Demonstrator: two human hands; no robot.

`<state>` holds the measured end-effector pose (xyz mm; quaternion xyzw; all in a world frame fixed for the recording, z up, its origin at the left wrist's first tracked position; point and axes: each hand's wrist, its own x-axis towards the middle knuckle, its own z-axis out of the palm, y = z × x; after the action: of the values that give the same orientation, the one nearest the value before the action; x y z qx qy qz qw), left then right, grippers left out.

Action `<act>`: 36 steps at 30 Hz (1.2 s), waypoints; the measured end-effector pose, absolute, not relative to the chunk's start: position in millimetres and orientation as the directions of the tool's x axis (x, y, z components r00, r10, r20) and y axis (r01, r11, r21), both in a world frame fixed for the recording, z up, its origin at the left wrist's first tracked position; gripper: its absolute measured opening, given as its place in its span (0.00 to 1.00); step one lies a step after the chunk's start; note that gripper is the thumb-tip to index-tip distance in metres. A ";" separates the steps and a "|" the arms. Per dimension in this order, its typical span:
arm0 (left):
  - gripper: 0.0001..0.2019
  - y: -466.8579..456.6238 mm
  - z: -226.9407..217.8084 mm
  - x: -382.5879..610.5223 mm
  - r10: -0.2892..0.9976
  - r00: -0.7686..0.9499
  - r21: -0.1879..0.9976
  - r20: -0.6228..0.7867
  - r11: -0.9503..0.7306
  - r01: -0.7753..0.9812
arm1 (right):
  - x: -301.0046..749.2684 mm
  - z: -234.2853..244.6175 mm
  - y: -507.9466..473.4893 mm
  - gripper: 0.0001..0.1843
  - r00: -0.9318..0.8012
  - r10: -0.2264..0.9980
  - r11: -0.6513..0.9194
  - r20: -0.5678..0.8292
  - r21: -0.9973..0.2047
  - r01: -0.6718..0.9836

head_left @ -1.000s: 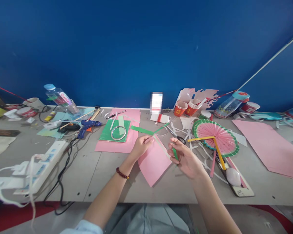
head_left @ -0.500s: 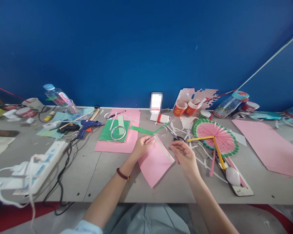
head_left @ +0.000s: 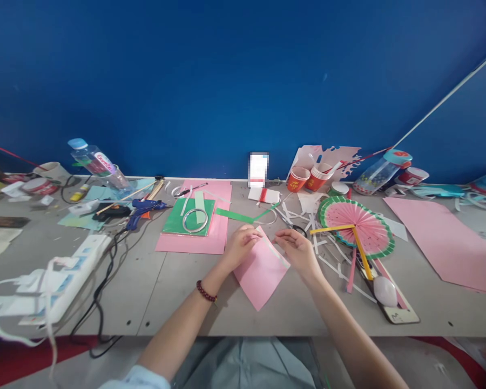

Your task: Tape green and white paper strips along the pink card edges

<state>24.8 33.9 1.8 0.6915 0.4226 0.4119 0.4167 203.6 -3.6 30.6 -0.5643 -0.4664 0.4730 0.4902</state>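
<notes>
A pink sheet of paper (head_left: 262, 276) sits at an angle in front of me, with a pale strip (head_left: 273, 247) along its upper right edge. My left hand (head_left: 243, 247) is closed on the sheet's upper left corner, its fingertips by the top end of the strip. On the other side, my right hand (head_left: 296, 251) is closed in a pinch close to the strip; what its fingertips hold is too small to make out. A green paper strip (head_left: 235, 215) lies just beyond my hands. Scissors (head_left: 296, 229) rest behind my right hand, partly hidden among paper scraps.
A watermelon-patterned paper fan (head_left: 372, 235) lies to the right beside a white computer mouse (head_left: 385, 292). Leftward are a roll of tape (head_left: 195, 229) on green paper (head_left: 174, 222), a blue glue gun (head_left: 146, 208) and a power strip (head_left: 71, 275). Red paper cups (head_left: 298, 179) stand behind.
My right hand has moved left and up along the strip, towards my left hand. The left fingers have shifted near the corner, and the pink sheet has moved slightly right.
</notes>
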 end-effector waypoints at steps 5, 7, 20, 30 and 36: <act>0.07 30.8 2.1 28.9 0.962 0.230 0.968 0.150 -0.190 0.163 | 193.2 32.0 14.7 0.15 0.053 0.997 -0.060 -0.051 -0.981 0.182; 0.08 29.9 2.6 30.2 0.969 0.201 0.976 0.143 -0.172 0.133 | 190.3 33.8 17.4 0.13 0.041 0.999 -0.026 -0.016 -0.968 0.250; 0.07 32.3 -1.1 31.4 0.978 0.186 0.990 0.095 -0.112 0.082 | 180.8 32.0 14.2 0.08 0.043 0.982 0.140 0.184 -0.860 0.491; 0.05 32.9 -0.5 22.3 0.918 0.313 0.746 0.243 -0.383 0.545 | 204.1 43.3 65.4 0.11 -0.018 0.975 0.175 0.221 -0.717 0.675; 0.14 50.4 -4.8 10.4 0.876 0.308 0.422 0.371 -0.454 0.785 | 191.4 24.4 87.4 0.10 -0.213 0.966 0.255 0.146 -0.674 0.694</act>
<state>10.4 50.4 -4.8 0.8046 0.5161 0.2825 0.0809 191.4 87.4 24.4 -0.5604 -0.7404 0.2419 0.2815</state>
